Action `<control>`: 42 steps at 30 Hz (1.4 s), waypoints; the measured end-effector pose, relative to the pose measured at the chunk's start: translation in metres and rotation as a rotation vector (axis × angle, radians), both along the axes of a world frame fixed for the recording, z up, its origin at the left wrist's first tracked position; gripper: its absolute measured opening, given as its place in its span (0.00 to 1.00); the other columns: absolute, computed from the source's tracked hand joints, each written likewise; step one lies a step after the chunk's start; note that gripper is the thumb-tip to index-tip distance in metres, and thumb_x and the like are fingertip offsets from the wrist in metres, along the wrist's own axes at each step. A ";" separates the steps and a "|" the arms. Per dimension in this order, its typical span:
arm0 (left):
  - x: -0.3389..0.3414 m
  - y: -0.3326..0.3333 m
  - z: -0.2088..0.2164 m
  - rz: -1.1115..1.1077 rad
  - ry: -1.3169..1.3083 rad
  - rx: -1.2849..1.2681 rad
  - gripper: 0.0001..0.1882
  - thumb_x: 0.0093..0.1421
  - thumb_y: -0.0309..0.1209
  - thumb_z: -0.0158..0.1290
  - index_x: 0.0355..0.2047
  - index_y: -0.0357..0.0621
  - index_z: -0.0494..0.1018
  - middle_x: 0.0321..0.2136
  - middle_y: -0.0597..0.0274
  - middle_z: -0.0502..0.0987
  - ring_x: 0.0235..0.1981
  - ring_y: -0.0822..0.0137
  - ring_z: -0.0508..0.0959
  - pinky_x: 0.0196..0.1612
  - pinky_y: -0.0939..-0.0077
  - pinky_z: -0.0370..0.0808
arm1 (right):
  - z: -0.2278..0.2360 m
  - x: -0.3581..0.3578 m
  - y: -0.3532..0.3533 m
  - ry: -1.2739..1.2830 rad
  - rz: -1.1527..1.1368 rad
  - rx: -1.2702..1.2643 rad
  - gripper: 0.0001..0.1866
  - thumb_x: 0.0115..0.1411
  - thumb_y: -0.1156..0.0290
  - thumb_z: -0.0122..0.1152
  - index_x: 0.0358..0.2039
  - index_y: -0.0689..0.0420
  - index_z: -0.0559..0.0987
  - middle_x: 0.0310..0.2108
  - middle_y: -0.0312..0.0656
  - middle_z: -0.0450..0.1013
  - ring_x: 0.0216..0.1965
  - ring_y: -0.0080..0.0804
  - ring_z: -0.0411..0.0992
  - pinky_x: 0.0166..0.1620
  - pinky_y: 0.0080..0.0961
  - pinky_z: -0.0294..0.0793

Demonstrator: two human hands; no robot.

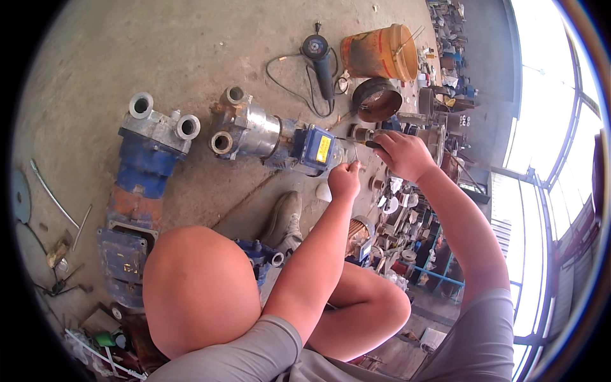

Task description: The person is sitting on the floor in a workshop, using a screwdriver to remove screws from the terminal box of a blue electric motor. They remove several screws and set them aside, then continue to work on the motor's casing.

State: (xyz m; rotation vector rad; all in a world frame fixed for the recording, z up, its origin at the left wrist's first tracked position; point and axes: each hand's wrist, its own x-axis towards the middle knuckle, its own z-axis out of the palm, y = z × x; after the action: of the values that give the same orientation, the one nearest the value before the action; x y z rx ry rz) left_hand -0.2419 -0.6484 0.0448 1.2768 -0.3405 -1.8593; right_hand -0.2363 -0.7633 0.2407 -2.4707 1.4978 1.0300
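A blue motor pump unit (267,134) with two round metal ports lies on the floor in front of me. Its blue terminal box (312,148), bearing a yellow label, is at the right end. My right hand (405,155) grips the dark handle of a screwdriver (372,144), whose thin shaft points left toward the box's end. Just beyond the box, with fingers pinched, my left hand (345,181) is closed around a thin metal piece (356,153) too small to make out. Both hands are beside the box; whether the screwdriver tip touches it, I cannot tell.
A second, rustier blue pump unit (145,165) lies to the left. Beyond are a corded angle grinder (323,73), an orange bucket (375,54) and a dark round pan (377,100). A small motor (360,237) and scattered metal parts lie right; my shoe (284,216) is near the pump.
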 end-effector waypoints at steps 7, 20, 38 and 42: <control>-0.019 -0.003 -0.006 0.064 0.320 0.112 0.14 0.68 0.35 0.53 0.38 0.38 0.84 0.22 0.61 0.77 0.21 0.67 0.75 0.28 0.69 0.73 | -0.011 0.007 -0.015 0.039 -0.777 -0.088 0.13 0.70 0.61 0.52 0.41 0.57 0.78 0.33 0.54 0.79 0.38 0.54 0.79 0.41 0.48 0.77; -0.009 -0.007 -0.009 0.121 0.157 0.190 0.12 0.65 0.34 0.58 0.36 0.36 0.82 0.25 0.66 0.79 0.24 0.73 0.75 0.30 0.74 0.72 | -0.019 0.000 -0.010 0.052 -0.331 -0.143 0.13 0.69 0.62 0.51 0.39 0.59 0.77 0.37 0.50 0.80 0.40 0.54 0.79 0.41 0.47 0.76; 0.023 -0.026 0.004 0.491 0.679 0.532 0.12 0.70 0.36 0.50 0.43 0.40 0.75 0.30 0.67 0.75 0.19 0.77 0.67 0.21 0.80 0.63 | -0.026 0.005 -0.016 0.230 -0.438 0.035 0.16 0.70 0.55 0.51 0.40 0.55 0.78 0.36 0.49 0.81 0.35 0.55 0.80 0.39 0.52 0.77; 0.042 -0.034 0.024 0.540 0.863 0.701 0.08 0.71 0.33 0.50 0.43 0.44 0.75 0.30 0.70 0.75 0.19 0.80 0.66 0.21 0.83 0.61 | -0.034 -0.041 -0.020 0.099 -0.535 -0.005 0.17 0.69 0.54 0.51 0.39 0.54 0.79 0.32 0.49 0.81 0.35 0.56 0.80 0.38 0.51 0.78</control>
State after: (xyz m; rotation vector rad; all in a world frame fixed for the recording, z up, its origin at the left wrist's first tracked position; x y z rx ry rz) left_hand -0.2000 -0.6829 0.0688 0.7188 1.0811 -1.8801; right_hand -0.2768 -0.7835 0.2063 -1.8641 2.0280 1.0397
